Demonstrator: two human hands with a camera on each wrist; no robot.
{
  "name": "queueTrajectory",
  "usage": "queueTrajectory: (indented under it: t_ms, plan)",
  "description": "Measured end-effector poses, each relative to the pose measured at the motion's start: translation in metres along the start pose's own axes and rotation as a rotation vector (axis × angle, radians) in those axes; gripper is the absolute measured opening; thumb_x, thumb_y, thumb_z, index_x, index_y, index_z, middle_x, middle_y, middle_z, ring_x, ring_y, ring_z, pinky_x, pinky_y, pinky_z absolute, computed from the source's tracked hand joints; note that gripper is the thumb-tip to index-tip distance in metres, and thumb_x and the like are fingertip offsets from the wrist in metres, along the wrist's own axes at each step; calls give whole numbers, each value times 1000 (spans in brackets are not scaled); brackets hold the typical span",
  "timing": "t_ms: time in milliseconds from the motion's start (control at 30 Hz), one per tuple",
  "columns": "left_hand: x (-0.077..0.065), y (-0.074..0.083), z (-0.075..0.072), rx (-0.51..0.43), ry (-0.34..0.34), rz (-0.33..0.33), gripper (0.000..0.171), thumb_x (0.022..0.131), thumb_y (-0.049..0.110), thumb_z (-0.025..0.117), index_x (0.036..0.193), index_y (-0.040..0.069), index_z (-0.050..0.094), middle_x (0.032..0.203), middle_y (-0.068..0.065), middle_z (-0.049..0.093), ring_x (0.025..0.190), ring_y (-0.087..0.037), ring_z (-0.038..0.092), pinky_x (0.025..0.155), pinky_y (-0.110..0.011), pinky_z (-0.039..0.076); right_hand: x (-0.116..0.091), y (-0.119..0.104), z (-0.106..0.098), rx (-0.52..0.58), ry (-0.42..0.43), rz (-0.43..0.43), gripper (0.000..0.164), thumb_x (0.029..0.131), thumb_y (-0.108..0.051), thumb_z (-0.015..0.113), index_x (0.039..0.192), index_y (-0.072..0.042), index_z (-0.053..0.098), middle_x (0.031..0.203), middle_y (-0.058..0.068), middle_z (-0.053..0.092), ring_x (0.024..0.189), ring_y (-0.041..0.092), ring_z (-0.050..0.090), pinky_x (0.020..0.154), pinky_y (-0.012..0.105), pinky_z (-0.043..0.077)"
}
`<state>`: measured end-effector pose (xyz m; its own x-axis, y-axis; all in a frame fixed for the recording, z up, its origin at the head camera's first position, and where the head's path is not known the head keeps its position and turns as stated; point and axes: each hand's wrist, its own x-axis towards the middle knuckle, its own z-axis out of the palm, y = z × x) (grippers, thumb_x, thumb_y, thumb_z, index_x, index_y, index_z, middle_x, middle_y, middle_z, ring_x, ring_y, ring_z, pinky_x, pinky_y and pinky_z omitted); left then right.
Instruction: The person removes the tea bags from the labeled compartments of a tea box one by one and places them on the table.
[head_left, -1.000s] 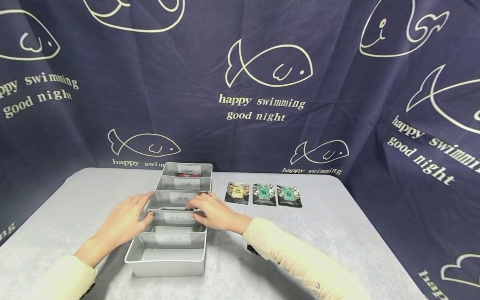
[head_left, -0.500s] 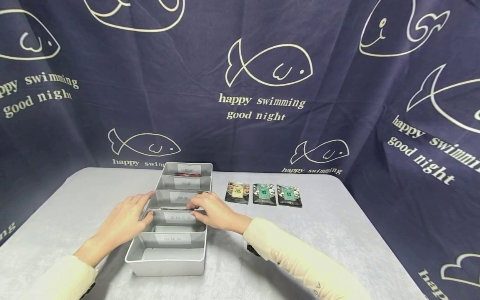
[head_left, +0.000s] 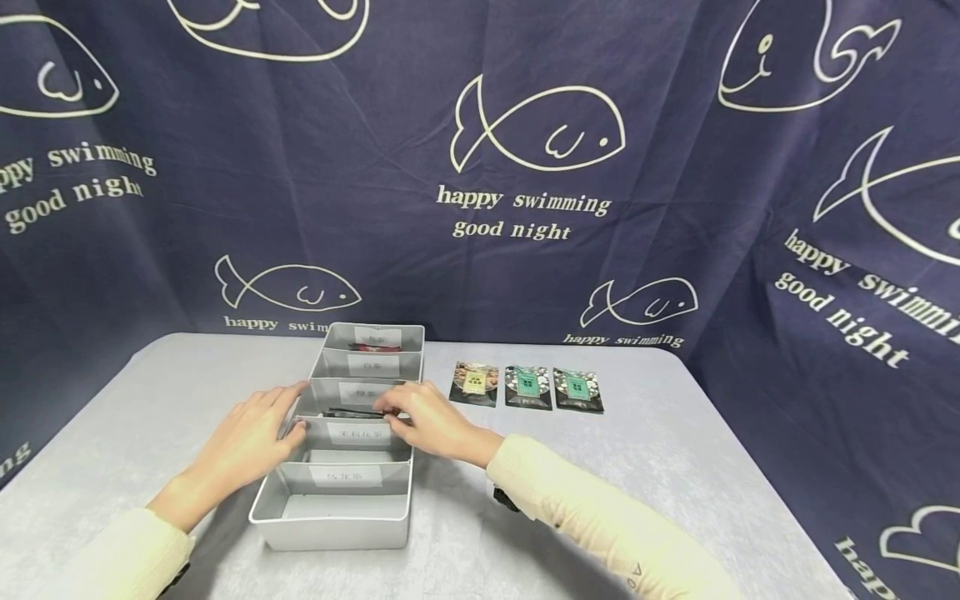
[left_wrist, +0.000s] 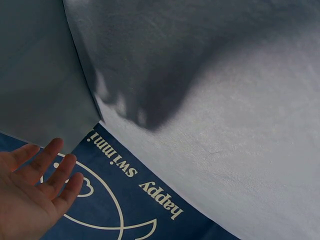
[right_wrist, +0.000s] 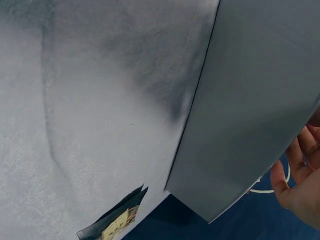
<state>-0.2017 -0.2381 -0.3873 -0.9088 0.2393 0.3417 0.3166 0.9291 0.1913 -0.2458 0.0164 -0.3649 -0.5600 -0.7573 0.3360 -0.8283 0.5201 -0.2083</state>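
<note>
Grey box [head_left: 330, 533] on the tabletop [head_left: 675, 467]; my left grip [head_left: 251, 433], thumb and fingers apart, touches its side, probably steadying it. My right grip [head_left: 435, 425] reaches into the third compartment [head_left: 322, 393] from the back, at a dark packet [head_left: 348, 413]; pinching or not, I cannot tell. Three packets [head_left: 528, 387] lie printed-side up, presumably for reading.

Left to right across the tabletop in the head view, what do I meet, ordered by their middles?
Left hand, gray divided box, right hand, yellow-labeled packet, first green-labeled packet, last green-labeled packet.
</note>
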Motion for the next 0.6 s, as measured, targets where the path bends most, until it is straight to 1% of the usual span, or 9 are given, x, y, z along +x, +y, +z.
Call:
queueTrajectory:
  t_ms: [133,300,433,600]
  plan:
    - [0,0,0,-1,-2,-3,54,84,22,55,132,1,43,124,-22,54,112,-43,49,92,-58,39,0,2,1,-4,30,23,22,85,-10,58,104,-14,66,99,-5,68,89,8,60,81,21,45]
    - [0,0,0,-5,-3,-4,55,84,22,55,132,1,42,124,-22,54,112,-43,49,91,-58,39,2,4,3,17,96,82,21,83,-7,58,99,-14,68,93,-5,69,79,7,58,79,22,46]
    - [0,0,-1,-2,-1,-1,55,84,22,55,132,1,42,123,-22,54,112,-43,49,91,-58,40,3,4,3,18,168,131,20,81,-7,58,96,-14,68,89,-5,69,78,8,59,74,20,45]
    - [0,0,-1,3,-9,-3,55,84,22,55,133,1,42,124,-23,54,113,-43,48,92,-58,39,5,6,3,21,264,189,17,82,-8,58,93,-14,68,90,-3,69,79,10,61,70,20,43]
